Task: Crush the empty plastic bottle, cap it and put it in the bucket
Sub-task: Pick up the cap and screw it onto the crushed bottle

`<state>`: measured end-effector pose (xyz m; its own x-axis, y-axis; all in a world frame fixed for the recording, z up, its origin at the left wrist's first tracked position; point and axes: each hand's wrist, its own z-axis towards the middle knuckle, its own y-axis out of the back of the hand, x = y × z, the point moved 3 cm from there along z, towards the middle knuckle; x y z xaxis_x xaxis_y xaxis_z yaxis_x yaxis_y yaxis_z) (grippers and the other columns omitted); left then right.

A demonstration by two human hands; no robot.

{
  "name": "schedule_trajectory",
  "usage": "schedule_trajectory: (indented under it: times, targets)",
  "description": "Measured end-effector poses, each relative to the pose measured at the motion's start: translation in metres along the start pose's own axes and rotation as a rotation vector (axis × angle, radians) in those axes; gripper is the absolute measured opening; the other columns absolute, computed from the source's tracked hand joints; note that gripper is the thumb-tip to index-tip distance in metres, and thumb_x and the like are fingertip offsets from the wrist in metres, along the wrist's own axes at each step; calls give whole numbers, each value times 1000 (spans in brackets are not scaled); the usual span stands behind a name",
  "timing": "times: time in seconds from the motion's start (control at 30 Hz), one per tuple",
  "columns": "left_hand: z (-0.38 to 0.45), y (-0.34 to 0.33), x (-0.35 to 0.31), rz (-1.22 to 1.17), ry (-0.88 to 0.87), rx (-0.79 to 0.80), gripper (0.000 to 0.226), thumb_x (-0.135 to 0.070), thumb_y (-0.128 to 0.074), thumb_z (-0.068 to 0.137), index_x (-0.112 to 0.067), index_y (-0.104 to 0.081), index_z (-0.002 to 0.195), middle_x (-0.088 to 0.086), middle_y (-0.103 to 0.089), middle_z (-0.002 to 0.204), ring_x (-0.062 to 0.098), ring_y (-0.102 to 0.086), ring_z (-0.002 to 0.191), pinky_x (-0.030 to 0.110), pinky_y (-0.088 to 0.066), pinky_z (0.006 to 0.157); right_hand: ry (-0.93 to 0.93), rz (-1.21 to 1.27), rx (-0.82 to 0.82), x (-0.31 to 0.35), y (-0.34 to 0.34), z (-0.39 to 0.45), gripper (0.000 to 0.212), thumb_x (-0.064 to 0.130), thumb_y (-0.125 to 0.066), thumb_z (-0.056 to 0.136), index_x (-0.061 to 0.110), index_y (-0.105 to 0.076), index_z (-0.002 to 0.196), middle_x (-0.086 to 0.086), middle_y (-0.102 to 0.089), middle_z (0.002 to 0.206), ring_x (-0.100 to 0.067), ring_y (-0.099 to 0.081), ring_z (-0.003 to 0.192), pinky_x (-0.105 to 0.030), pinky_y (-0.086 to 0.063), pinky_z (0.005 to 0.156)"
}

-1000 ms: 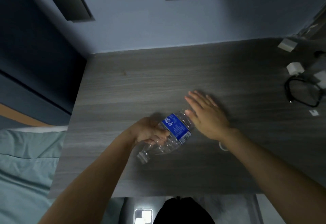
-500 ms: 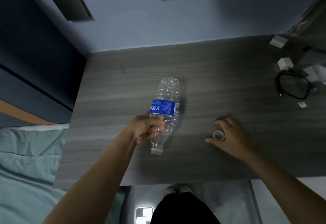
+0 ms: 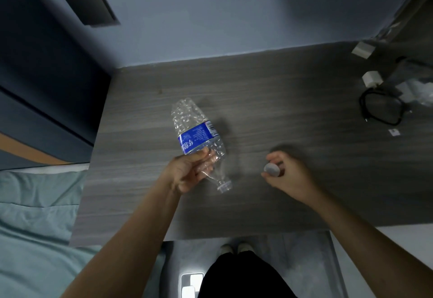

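One clear plastic bottle (image 3: 198, 143) with a blue label band, one pale cap (image 3: 271, 169), and two bare hands show over the grey wood-grain table (image 3: 281, 110). The left hand (image 3: 187, 172) is closed round the bottle's lower shoulder just below the label, thumb across the front. The bottle's long axis runs from far-left to near-right: its dented base points far and a little left, its open neck points near and right, toward the cap. The right hand (image 3: 288, 175) sits to the right of the neck, apart from it, fingers curled and pinching the cap. At the far right lie one black cable loop (image 3: 380, 110) and two white plug blocks.
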<state>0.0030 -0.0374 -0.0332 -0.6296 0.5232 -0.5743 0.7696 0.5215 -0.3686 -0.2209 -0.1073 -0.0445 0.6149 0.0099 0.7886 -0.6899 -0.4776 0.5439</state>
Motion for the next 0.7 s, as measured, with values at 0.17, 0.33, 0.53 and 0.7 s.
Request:
schedule_trajectory:
  times: [0.17,0.33,0.53,0.7]
  targets:
    - [-5,-6,-1,-74,-91,-2,14,-8,-55,87,-11,-63,76,-2,-72,56,5,-67,52,15,-55,52,14,305,110,15,-14,-8,37,-1,-74,66,27,-54,81,-8,-68,88,-17,-61,78,-17,-48,73]
    - [-12,-17,-2,-178,-216,-16,12,-4,-55,86,-9,-63,78,-1,-73,58,6,-69,55,15,-55,50,45,333,173,32,-25,-18,36,1,-77,64,28,-59,78,-7,-69,88,-15,-63,79,-21,-49,75]
    - [-21,-28,2,-237,-357,-3,13,3,-56,83,-8,-65,81,0,-76,65,11,-72,65,19,-58,57,20,388,170,36,-30,-21,49,0,-77,65,15,-56,107,-7,-67,98,-15,-61,85,-11,-47,74]
    - [-27,-32,5,-251,-418,-19,14,3,-56,83,-7,-65,82,0,-75,68,10,-71,66,19,-59,62,37,373,115,39,-30,-22,51,4,-77,66,8,-58,113,-4,-67,101,-11,-63,89,-8,-48,74]
